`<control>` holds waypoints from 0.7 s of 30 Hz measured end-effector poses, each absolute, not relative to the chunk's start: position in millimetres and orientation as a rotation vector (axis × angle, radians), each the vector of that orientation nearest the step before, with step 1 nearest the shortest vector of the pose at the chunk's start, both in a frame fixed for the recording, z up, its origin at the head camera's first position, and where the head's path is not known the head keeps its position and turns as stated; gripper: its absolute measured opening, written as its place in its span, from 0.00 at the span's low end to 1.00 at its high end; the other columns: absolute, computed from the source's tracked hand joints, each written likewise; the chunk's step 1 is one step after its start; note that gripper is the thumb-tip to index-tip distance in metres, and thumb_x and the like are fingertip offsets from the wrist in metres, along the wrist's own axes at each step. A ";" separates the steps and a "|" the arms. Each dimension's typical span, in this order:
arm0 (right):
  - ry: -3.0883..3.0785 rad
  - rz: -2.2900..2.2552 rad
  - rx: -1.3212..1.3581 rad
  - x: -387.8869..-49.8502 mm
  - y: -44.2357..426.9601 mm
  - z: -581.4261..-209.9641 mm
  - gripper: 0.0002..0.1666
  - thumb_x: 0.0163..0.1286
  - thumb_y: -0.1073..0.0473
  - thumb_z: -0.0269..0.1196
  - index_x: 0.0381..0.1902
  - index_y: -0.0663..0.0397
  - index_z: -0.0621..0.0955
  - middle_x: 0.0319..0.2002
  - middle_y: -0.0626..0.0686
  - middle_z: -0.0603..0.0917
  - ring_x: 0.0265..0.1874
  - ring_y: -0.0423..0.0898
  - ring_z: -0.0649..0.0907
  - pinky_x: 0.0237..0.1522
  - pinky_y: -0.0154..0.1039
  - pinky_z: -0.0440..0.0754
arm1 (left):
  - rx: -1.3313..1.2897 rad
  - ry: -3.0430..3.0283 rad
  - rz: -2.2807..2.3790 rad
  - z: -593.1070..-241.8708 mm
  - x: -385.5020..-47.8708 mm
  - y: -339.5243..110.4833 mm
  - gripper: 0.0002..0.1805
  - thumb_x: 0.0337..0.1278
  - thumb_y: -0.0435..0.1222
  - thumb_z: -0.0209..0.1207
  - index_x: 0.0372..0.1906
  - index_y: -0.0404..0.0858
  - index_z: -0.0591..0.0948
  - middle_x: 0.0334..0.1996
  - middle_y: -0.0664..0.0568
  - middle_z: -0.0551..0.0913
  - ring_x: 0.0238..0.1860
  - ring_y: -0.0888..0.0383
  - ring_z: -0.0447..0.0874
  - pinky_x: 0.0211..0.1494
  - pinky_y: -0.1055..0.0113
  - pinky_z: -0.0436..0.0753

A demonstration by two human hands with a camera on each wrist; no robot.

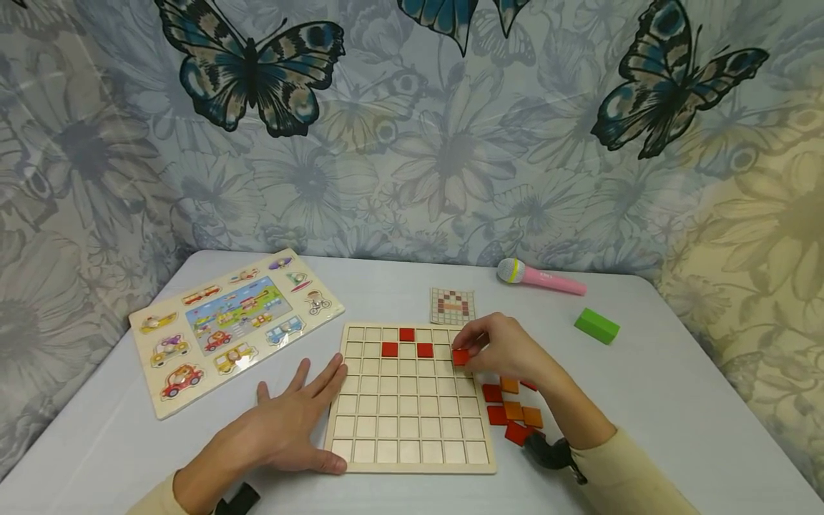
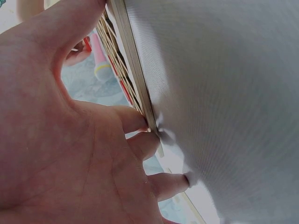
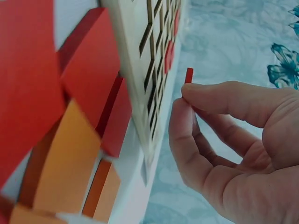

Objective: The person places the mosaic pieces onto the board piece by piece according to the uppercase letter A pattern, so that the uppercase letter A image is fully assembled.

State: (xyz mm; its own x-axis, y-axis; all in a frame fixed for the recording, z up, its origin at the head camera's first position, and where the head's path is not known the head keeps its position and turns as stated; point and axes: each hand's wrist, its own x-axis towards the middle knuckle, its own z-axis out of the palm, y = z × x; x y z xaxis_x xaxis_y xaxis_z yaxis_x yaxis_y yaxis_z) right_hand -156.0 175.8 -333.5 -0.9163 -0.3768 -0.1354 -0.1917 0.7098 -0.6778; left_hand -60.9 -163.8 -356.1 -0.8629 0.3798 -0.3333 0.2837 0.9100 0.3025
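Note:
A wooden grid board (image 1: pixel 408 468) lies on the table, with three red tiles (image 1: pixel 407 335) in cells near its far edge. My left hand (image 1: pixel 292 425) is spread flat at the board's left edge, thumb and fingertips touching the frame; the left wrist view shows the fingers (image 2: pixel 138 144) straight against that edge. Above the board's upper right part, my right hand (image 1: pixel 505 347) pinches a red tile (image 1: pixel 460 357) between thumb and fingertips. In the right wrist view the pinched tile (image 3: pixel 189 75) is seen edge-on, held off the board.
Loose red and orange tiles (image 1: pixel 513 410) lie right of the board, under the right forearm. A small pattern card (image 1: pixel 453 320) lies beyond the board. Farther right are a pink microphone (image 1: pixel 553 280) and a green block (image 1: pixel 596 326). A picture puzzle (image 1: pixel 169 404) lies at the left.

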 end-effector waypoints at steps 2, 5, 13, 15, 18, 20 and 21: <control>2.642 -1.012 -0.446 -156.6 172.1 -332.8 0.15 0.53 0.71 0.75 0.39 0.54 0.90 0.34 0.50 0.87 0.33 0.45 0.82 0.39 0.39 0.83 | 0.487 2.680 0.346 -355.8 -61.2 -163.5 0.74 0.37 0.73 0.72 0.86 0.44 0.50 0.87 0.56 0.39 0.83 0.30 0.43 0.57 0.08 0.50; 2.616 -1.024 -0.431 -157.3 167.4 -332.1 0.16 0.51 0.73 0.75 0.39 0.54 0.90 0.33 0.50 0.87 0.32 0.45 0.82 0.38 0.39 0.83 | 0.491 2.677 0.352 -355.3 -61.5 -163.2 0.74 0.37 0.73 0.72 0.85 0.43 0.50 0.87 0.55 0.39 0.83 0.29 0.43 0.56 0.08 0.50; 2.566 -1.044 -0.420 -159.7 160.5 -337.1 0.18 0.48 0.75 0.73 0.37 0.55 0.89 0.31 0.52 0.87 0.31 0.47 0.82 0.35 0.39 0.83 | 0.479 2.672 0.357 -357.3 -60.5 -162.5 0.74 0.36 0.73 0.71 0.86 0.44 0.50 0.87 0.56 0.38 0.83 0.30 0.43 0.57 0.08 0.50; 2.564 -1.032 -0.432 -160.4 159.7 -338.9 0.17 0.48 0.75 0.73 0.37 0.55 0.89 0.31 0.52 0.86 0.31 0.46 0.81 0.34 0.39 0.83 | 0.479 2.672 0.357 -357.8 -60.3 -162.6 0.74 0.36 0.73 0.71 0.86 0.45 0.50 0.87 0.57 0.38 0.83 0.30 0.43 0.57 0.09 0.51; 2.565 -1.016 -0.445 -161.5 158.4 -340.3 0.16 0.49 0.75 0.72 0.36 0.55 0.89 0.31 0.51 0.86 0.30 0.46 0.81 0.34 0.39 0.83 | 0.478 2.678 0.356 -357.6 -60.3 -162.8 0.74 0.36 0.73 0.71 0.86 0.45 0.50 0.87 0.57 0.39 0.83 0.31 0.43 0.57 0.09 0.50; 2.569 -1.008 -0.448 -162.4 157.7 -340.4 0.16 0.49 0.75 0.72 0.36 0.55 0.89 0.31 0.51 0.86 0.30 0.45 0.82 0.34 0.39 0.83 | 0.479 2.683 0.356 -357.5 -60.6 -163.1 0.74 0.36 0.73 0.72 0.86 0.45 0.50 0.87 0.57 0.39 0.83 0.30 0.43 0.57 0.08 0.50; 2.570 -1.007 -0.449 -162.8 157.4 -340.2 0.16 0.49 0.75 0.72 0.36 0.55 0.89 0.31 0.51 0.86 0.30 0.46 0.82 0.34 0.39 0.83 | 0.481 2.687 0.355 -357.4 -60.9 -163.2 0.74 0.36 0.73 0.72 0.86 0.45 0.50 0.87 0.57 0.39 0.83 0.30 0.44 0.57 0.08 0.50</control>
